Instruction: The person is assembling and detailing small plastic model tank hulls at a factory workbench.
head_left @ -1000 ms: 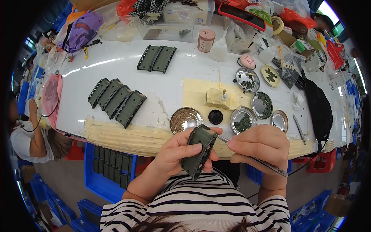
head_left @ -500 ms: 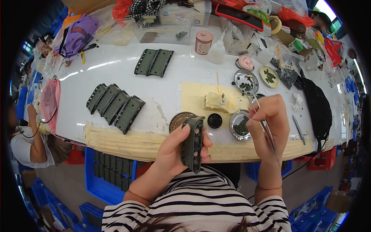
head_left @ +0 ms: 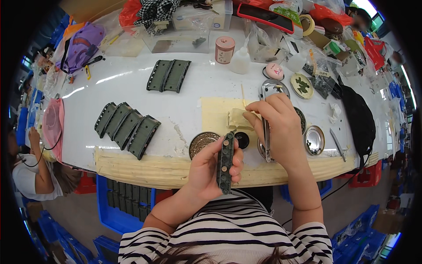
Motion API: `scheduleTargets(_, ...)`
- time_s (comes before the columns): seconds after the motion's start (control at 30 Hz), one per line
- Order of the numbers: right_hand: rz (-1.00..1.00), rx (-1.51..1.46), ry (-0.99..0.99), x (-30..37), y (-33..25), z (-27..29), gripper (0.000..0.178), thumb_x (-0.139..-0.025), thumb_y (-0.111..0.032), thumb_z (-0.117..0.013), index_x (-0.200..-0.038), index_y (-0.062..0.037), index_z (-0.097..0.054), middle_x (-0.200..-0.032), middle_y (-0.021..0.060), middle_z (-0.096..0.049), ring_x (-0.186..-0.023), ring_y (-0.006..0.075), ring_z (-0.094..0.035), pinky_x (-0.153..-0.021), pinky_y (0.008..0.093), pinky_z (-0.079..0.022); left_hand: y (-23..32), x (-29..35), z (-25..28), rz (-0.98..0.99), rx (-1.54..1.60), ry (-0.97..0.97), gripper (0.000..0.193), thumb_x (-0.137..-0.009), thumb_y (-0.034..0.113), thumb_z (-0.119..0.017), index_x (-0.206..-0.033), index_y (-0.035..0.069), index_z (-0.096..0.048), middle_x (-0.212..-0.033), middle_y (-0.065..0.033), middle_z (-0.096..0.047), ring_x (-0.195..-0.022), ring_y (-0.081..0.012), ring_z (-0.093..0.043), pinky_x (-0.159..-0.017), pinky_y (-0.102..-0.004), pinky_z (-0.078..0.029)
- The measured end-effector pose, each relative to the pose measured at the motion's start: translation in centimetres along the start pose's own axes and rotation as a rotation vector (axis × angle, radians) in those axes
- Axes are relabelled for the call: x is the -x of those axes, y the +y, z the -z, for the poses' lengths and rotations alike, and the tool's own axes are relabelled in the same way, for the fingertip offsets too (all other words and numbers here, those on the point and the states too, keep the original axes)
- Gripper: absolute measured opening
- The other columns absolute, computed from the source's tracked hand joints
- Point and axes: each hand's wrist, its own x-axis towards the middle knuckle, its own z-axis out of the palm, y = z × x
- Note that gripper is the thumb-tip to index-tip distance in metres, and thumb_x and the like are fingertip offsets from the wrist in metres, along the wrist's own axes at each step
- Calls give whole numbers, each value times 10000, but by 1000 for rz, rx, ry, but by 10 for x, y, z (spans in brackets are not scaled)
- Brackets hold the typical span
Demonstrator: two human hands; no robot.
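Observation:
My left hand [head_left: 203,169] is wrapped round a dark green strip-shaped piece [head_left: 224,169], held upright above the table's front edge. Its narrow side, with two pale round spots and a beaded border, faces up. Tweezers [head_left: 266,136] are held in my right hand [head_left: 283,127], whose thumb and forefinger meet at the right side of a block wrapped in yellowish tape [head_left: 236,119]. What those fingertips touch is hidden. Beyond the block lies a thin yellow stick [head_left: 243,94]. A black round cap [head_left: 241,140] and a dish of brown grains [head_left: 203,143] are close to the green piece.
Similar green pieces [head_left: 127,127] lie at left, with another pair [head_left: 168,75] farther back. A cream lid with green bits [head_left: 302,86] and a metal dish [head_left: 314,140] stand right. A white squeeze bottle [head_left: 240,60] and pink tin [head_left: 224,49] stand behind. A blue crate [head_left: 103,207] sits below.
My right hand has moved left and down with the tweezers, from the metal dishes to the taped block. The green piece in my left hand has turned so its narrow side faces up.

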Motion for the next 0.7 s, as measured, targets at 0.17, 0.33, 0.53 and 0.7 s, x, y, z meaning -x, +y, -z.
scheduleTargets(0.17,-41,-109,200,-2,-13,17,202,-678,-38,-751,-850,-49,-646,-696,61,-534,-688,233,-512,-600,315,-417,-2,2,4,7,38,-42,326,-995,335,-373,-1050,58,-535,-818,-94,-568,-662,-174,-554,-577,-313,-516)
scheduleTargets(0.33,-286,-635,164,19,-27,23,98,-863,-25,-629,-950,4,-594,-774,35,-543,-700,99,-511,-610,260,-449,-7,0,0,21,-1,-42,342,-989,342,-373,-1092,58,-532,-784,-83,-567,-639,-163,-545,-546,-298,-496)
scheduleTargets(0.53,-573,-1026,118,24,-40,7,145,-968,-159,-503,-972,-15,-508,-761,20,-521,-687,87,-578,-683,263,-534,-10,3,1,20,-40,-2,365,-985,350,-371,-1133,53,-524,-763,-77,-566,-609,-155,-539,-528,-288,-479)
scheduleTargets(0.7,-593,-1033,116,24,-41,5,160,-978,-188,-491,-967,-28,-495,-725,18,-508,-654,102,-595,-646,251,-517,-11,4,0,17,-30,-4,370,-985,352,-370,-1139,52,-522,-761,-75,-566,-589,-152,-542,-523,-288,-474)
